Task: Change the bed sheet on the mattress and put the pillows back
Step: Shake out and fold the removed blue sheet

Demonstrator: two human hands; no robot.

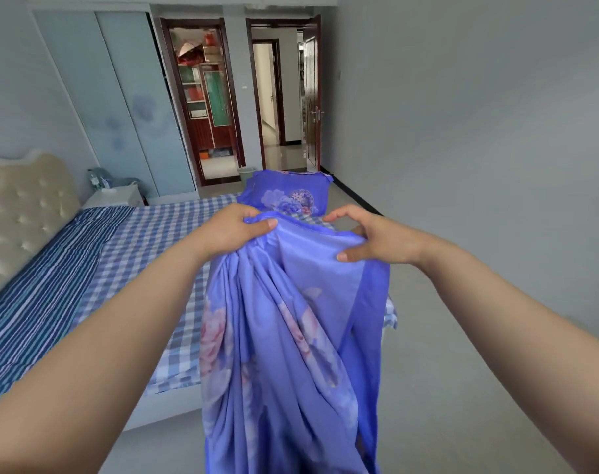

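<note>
You hold the sheet (pixel 284 336) up in front of you with both hands, at the foot side of the bed. Your left hand (pixel 234 230) grips a bunched corner of its top edge, fingers curled over the cloth and thumb pressed along the hem. Your right hand (pixel 369 239) pinches the same edge further right, thumb on the near face and fingers curled behind it. The sheet is purple-blue with pale pink flowers; it hangs in long folds from your hands down past the bottom of the view, in front of the mattress (pixel 127 275) edge.

The mattress wears a blue checked cover, with a blue striped cloth (pixel 41 295) laid over the part nearest the headboard (pixel 21 206). A pillow (pixel 287 195) in matching purple flowered cloth lies on the far corner of the mattress, just beyond your hands. A white nightstand (pixel 115 196) stands beside the headboard, and a wardrobe (pixel 120 97) lines the wall behind it. Two doorways (pixel 202 97) open at the far end.
</note>
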